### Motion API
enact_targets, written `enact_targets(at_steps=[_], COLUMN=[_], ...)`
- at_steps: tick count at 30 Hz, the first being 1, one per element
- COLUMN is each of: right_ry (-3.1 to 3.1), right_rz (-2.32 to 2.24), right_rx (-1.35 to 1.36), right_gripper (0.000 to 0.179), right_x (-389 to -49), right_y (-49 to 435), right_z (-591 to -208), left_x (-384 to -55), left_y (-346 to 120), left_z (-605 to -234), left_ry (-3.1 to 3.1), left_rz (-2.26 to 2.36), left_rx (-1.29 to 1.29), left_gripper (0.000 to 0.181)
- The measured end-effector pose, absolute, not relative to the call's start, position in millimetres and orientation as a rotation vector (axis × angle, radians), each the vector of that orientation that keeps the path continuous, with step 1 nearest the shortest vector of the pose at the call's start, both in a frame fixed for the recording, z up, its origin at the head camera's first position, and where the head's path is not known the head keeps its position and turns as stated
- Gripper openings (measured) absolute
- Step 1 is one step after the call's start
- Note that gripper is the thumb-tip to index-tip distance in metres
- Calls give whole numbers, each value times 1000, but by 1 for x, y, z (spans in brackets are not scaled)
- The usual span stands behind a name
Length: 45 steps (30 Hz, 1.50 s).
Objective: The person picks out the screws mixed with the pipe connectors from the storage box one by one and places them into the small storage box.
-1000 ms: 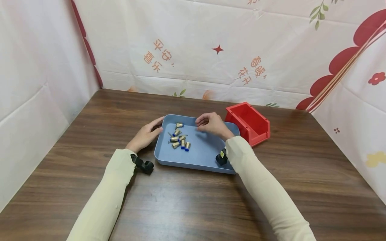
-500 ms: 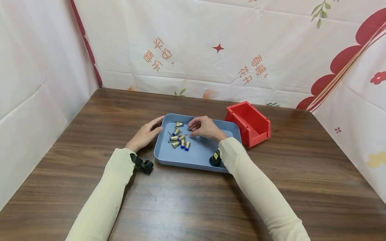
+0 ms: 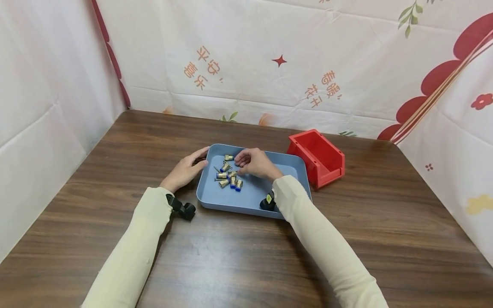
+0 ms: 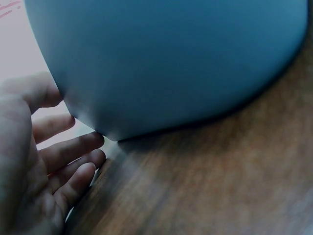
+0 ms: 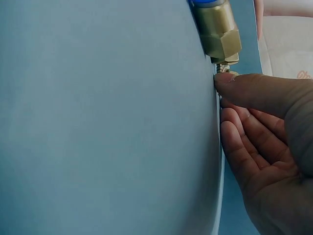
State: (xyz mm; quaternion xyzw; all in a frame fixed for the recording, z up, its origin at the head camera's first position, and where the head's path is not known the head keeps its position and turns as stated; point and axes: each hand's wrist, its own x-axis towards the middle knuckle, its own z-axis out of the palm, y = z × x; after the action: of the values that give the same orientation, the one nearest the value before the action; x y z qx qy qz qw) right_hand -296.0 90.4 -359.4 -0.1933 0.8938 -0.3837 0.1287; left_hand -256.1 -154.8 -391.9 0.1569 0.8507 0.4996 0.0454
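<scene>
A blue-grey tray point(image 3: 246, 208) holds several brass push-in fittings point(image 3: 239, 185) with blue collars, mixed with thin screws point(image 3: 218, 170) in its left half. One fitting point(image 3: 229, 158) lies apart near the back rim. Relaxed fingers of my left hand point(image 3: 182, 171) rest against the tray's left side; in the left wrist view they touch its outer wall point(image 4: 171, 73). Over the tray, my right hand point(image 3: 256, 163) reaches in from the right, thumb and fingers apart. From the right wrist, its thumb tip point(image 5: 226, 79) appears right at a threaded end below a brass fitting point(image 5: 220, 32).
A red open-front bin point(image 3: 321, 160) stands just behind the tray's right corner. Both sit on a dark wooden table point(image 3: 215, 256). A printed white cloth point(image 3: 246, 64) hangs behind the table and along its sides. Each wrist carries a black camera point(image 3: 186, 210).
My right hand has moved left across the tray to the right edge of the fittings and screws. My left hand stays at the tray's left side.
</scene>
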Motion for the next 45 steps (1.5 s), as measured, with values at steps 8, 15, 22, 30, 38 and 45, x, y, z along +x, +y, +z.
enact_targets(at_steps=[8, 15, 22, 30, 38, 45], right_ry=[2606, 2610, 2615, 2615, 2635, 2656], right_rz=[-1106, -1115, -1113, -1100, -1078, -1068], right_rx=[-561, -554, -551, -537, -538, -552], right_gripper=[24, 22, 18, 13, 9, 8], right_x=[-293, -293, -293, -292, -291, -291], right_y=[87, 86, 85, 85, 85, 85], right_z=[-361, -360, -360, -360, -362, -363], left_x=[-257, -256, -257, -256, -255, -257], left_y=[-156, -155, -155, -155, -155, -155], left_z=[-395, -392, -392, -393, -395, -395], left_ry=[2598, 2594, 2591, 2595, 2608, 2604], left_rz=[1516, 1531, 1524, 1526, 1519, 1530], left_rx=[502, 492, 496, 494, 498, 501], left_gripper=[54, 54, 54, 54, 53, 53])
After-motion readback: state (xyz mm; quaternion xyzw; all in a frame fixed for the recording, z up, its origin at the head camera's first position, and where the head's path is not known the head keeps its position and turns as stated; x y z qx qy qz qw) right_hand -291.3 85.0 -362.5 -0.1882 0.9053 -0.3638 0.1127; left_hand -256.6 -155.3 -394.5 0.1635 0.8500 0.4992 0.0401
